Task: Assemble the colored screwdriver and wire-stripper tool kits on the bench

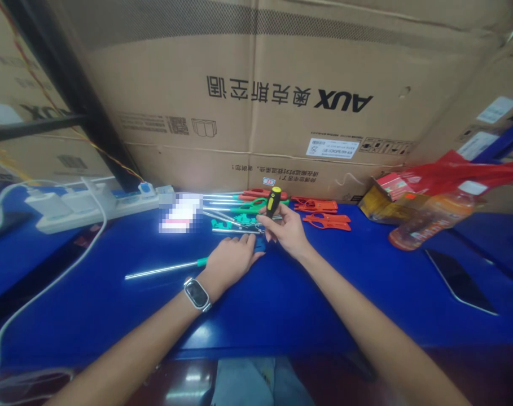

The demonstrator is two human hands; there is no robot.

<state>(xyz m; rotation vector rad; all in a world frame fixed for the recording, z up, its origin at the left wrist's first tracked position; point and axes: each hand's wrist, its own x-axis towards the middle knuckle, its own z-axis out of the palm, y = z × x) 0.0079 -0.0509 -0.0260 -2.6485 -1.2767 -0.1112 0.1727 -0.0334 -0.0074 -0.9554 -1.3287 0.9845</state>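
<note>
My right hand (288, 228) grips a screwdriver (273, 202) with a yellow and black handle, held upright; its tip is hidden behind the fingers. My left hand (231, 258), with a watch on the wrist, lies low over the table, fingers curled and thumb out to the right. A small blue plastic piece (260, 244) shows between its thumb and fingers, mostly covered. Just beyond the fingertips lies a bare metal tube (228, 230). A metal tube with a green end (163, 270) rests left of this hand, the end partly behind it.
Behind the hands lie green plastic parts (244, 219), metal tubes and red plastic handles (327, 221). A power strip (70, 217) stands left. At right are an orange drink bottle (434, 221), a red bag (463, 169) and a phone (459, 282). A large cardboard box (239, 135) walls off the back.
</note>
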